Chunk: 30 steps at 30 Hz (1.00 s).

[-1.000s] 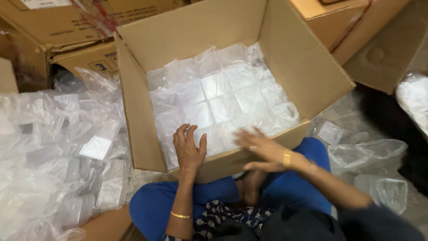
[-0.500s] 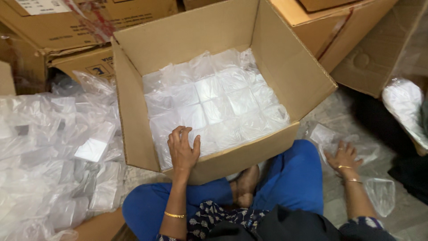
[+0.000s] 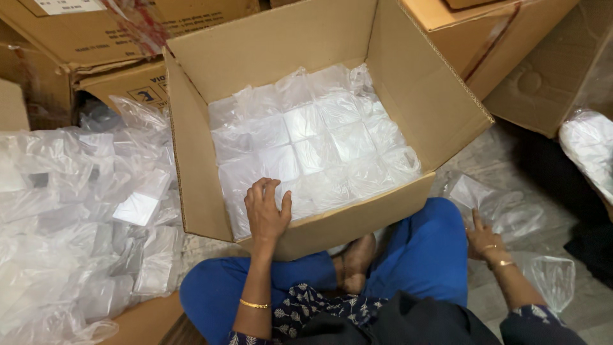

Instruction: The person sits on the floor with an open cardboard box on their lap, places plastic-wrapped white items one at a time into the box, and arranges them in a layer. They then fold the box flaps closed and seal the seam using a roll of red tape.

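Corrugated cardboard box (image 3: 268, 64) holds glossy square plastic packets (image 3: 313, 147); my left hand (image 3: 265, 214) lies flat and spread on its near rim. My right hand (image 3: 482, 239) rests open-fingered on crinkled clear bags (image 3: 511, 214) on the floor.

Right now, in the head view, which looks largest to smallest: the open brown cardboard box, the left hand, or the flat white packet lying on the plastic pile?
1. Open brown cardboard box.
2. Left hand and flat white packet: alike, unranked.

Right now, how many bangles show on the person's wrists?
2: one gold bangle on the left forearm near the open box, one bangle at the right wrist; sleeves may hide more.
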Tool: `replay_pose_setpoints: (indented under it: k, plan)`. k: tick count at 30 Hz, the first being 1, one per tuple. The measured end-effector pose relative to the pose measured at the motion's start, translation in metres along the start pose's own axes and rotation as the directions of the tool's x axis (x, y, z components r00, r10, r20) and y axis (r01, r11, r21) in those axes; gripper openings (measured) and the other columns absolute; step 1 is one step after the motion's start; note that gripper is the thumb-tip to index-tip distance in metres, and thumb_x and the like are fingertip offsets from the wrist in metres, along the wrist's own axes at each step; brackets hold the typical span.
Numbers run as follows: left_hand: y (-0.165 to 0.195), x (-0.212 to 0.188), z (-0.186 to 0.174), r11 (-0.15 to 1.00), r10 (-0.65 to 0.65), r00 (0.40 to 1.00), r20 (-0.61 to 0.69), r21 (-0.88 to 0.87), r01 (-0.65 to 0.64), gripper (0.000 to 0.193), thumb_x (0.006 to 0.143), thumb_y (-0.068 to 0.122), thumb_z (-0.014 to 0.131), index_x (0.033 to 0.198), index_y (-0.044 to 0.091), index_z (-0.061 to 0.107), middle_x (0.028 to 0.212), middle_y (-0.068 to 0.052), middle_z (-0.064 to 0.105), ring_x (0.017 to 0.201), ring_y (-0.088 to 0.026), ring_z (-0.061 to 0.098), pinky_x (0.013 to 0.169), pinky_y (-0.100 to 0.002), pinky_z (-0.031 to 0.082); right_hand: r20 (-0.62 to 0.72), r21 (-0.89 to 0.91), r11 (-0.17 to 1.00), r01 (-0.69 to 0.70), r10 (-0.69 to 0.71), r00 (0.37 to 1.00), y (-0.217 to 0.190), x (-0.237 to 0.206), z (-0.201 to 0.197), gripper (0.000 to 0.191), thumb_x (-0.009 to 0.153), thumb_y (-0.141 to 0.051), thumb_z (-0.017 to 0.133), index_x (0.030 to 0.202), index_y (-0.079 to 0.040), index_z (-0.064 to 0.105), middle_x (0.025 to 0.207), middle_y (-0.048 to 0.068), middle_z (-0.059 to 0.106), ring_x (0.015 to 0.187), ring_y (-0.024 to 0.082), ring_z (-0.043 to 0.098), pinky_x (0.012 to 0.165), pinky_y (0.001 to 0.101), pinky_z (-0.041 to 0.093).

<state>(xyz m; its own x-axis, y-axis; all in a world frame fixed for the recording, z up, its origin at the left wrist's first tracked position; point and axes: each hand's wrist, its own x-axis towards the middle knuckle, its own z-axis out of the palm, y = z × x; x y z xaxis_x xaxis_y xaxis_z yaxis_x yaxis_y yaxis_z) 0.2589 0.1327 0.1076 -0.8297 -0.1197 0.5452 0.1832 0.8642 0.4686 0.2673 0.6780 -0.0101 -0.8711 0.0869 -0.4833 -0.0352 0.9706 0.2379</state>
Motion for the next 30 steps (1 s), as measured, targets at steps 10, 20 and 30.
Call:
replay_pose_setpoints:
  k: [10,20,30]
  plan:
    - [0.003,0.001,-0.003,1.000,-0.009,1.000,-0.003,-0.019,0.009,0.037,0.087,0.025,0.074,0.118,0.007,0.066,0.122,-0.015,0.059,0.113,-0.035,0.056,0.099,-0.049,0.043,-0.674,0.447,0.881,-0.155,0.446,0.589,0.035,-0.039,-0.038,0.127,0.067,-0.066,0.082,0.167,-0.005,0.035,0.154,0.038,0.031,0.142,0.058,0.030,0.108,0.0724,0.029]
    - [0.004,-0.002,-0.003,1.000,0.019,1.000,-0.002,0.018,-0.019,0.036,0.089,0.024,0.074,0.119,0.006,0.066,0.123,-0.016,0.059,0.114,-0.036,0.056,0.100,-0.049,0.043,-0.799,-0.414,0.640,0.647,-0.596,0.078,-0.080,-0.084,-0.260,0.086,0.056,-0.021,0.075,0.138,-0.032,0.054,0.140,0.016,0.050,0.136,0.039,0.044,0.121,0.0669,0.021]
    - [0.009,-0.011,-0.004,0.991,0.089,0.995,-0.034,0.105,-0.085,0.031,0.088,0.021,0.073,0.115,0.007,0.068,0.116,-0.012,0.063,0.110,-0.034,0.059,0.098,-0.048,0.045,-0.439,-0.003,0.681,0.732,-0.659,0.611,-0.125,0.033,-0.242,0.101,0.069,-0.046,0.076,0.158,-0.018,0.035,0.148,0.019,0.041,0.140,0.041,0.032,0.120,0.0609,0.012]
